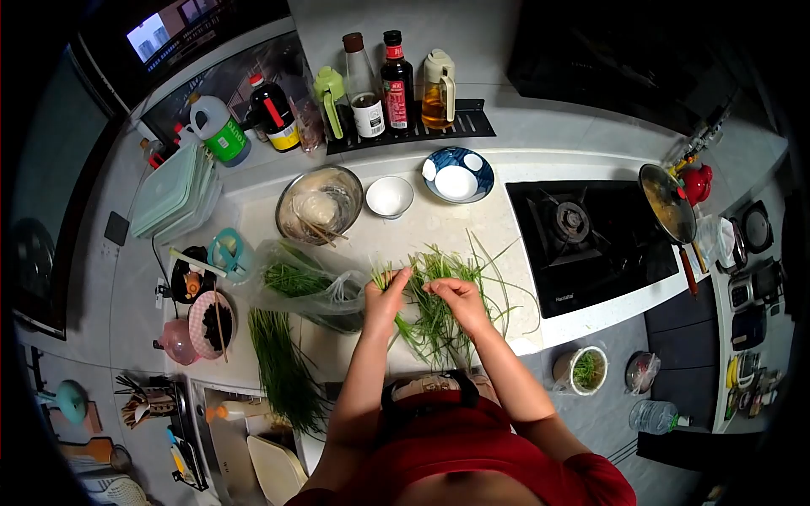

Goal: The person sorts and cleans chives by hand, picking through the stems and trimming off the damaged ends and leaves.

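Long green stalks (443, 316) lie in a loose pile on the pale counter, beneath and between my hands. My left hand (386, 299) is closed around a small bunch of the stalks. Over the pile's right part, my right hand (458, 302) has its thumb and fingers pinched together; what is between them is too small to make out. Left of my left hand, a clear plastic bag (333, 291) holds more greens. A neater bundle of green stalks (283, 367) hangs over the counter's front edge near the sink.
Behind the hands stand a metal bowl (287, 211) with dough and chopsticks, a white bowl (390, 196) and a blue patterned bowl (481, 173). A gas stove (591, 270) is at the right. Below it, a bin (567, 371) holds green scraps. Bottles (396, 84) line the wall.
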Demonstrator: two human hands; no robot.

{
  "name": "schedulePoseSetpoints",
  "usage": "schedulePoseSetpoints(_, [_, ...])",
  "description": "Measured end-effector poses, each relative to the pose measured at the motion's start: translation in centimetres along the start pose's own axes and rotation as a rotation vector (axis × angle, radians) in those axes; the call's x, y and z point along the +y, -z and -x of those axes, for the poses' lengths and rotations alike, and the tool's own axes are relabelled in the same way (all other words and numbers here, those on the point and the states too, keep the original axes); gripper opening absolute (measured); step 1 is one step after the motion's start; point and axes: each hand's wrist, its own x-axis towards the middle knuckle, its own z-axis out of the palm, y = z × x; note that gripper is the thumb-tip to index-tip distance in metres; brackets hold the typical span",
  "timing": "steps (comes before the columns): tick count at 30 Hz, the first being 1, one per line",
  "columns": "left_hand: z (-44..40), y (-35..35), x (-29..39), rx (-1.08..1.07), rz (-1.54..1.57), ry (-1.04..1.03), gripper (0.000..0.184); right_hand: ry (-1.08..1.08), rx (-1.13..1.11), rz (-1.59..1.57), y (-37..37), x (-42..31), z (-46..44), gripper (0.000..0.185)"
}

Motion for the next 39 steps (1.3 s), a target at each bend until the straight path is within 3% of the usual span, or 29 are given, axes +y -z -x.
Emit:
schedulePoseSetpoints(3, [-0.5, 0.6, -1.0, 0.06, -0.145, -0.149, 0.019, 0.058, 0.108, 0.032, 1.4, 0.8, -0.6, 0.016])
schedulePoseSetpoints(6, [-0.2, 1.1, -0.5, 0.025, -0.097, -0.058, 0.02, 0.088, 0.175, 0.081, 2.7, 1.5, -0.8, 0.018])
schedulePoseSetpoints(10, [-0.5, 1.5, -0.8, -0.059, 0.006, 0.021, 0.02, 0.131, 0.221, 0.612, 4.4, 3.6, -1.2, 0.021])
schedulePoseSetpoints(17, [-0.1, 1.5, -0.6, -0.082, -0.016, 0.032, 0.022, 0.123, 0.13, 0.304, 3.7, 3.7, -1.0, 0.027])
schedulePoseSetpoints(20, [-1.9, 2.8, -3.3, 0.038, -0.501, -0.355, 0.029, 0.08, 0.001, 0.232, 3.3, 2.3, -0.5, 0.043])
schedulePoseSetpoints(23, [-1.2, 2.9, -2.6, 0.096, -1.032, -0.441, 0.032, -0.004, -0.107, 0.114, 2.2, 0.9, 0.4, 0.061])
schedulePoseSetpoints(27, [-1.2, 2.0, -3.3, 0.124, -0.731, -0.459, 0.026, -0.063, -0.243, 0.11, 1.5, 0.1, 0.6, 0.068])
schedulePoseSetpoints(30, [-1.0, 0.8, -3.6, -0.06, -0.436, -0.363, 0.024, -0.091, -0.314, 0.088, 0.7, -0.2, 0.8, 0.069])
schedulePoseSetpoints(33, [-0.4, 0.2, -2.3, -0.236, -0.288, -0.025, 0.016, -0.054, -0.409, 0.095, 0.6, 0.4, 0.7, 0.069])
schedulePoseSetpoints(34, [-0.3, 0.1, -2.1, -0.18, -0.235, -0.024, 0.016, -0.061, -0.377, 0.041, 0.6, 0.7, 0.9, 0.064])
schedulePoseSetpoints(37, [-0.2, 0.1, -1.4, -0.01, -0.075, -0.021, 0.014, -0.072, -0.275, 0.432, 2.1, 2.0, 0.7, 0.058])
schedulePoseSetpoints(38, [-0.2, 0.2, -1.3, -0.016, -0.016, -0.004, 0.015, -0.128, -0.207, 0.444, 2.9, 3.4, 0.7, 0.055])
schedulePoseSetpoints(39, [-0.3, 0.5, -1.3, -0.03, 0.008, 0.011, 0.016, -0.053, -0.164, 0.654, 3.4, 3.7, 0.8, 0.056])
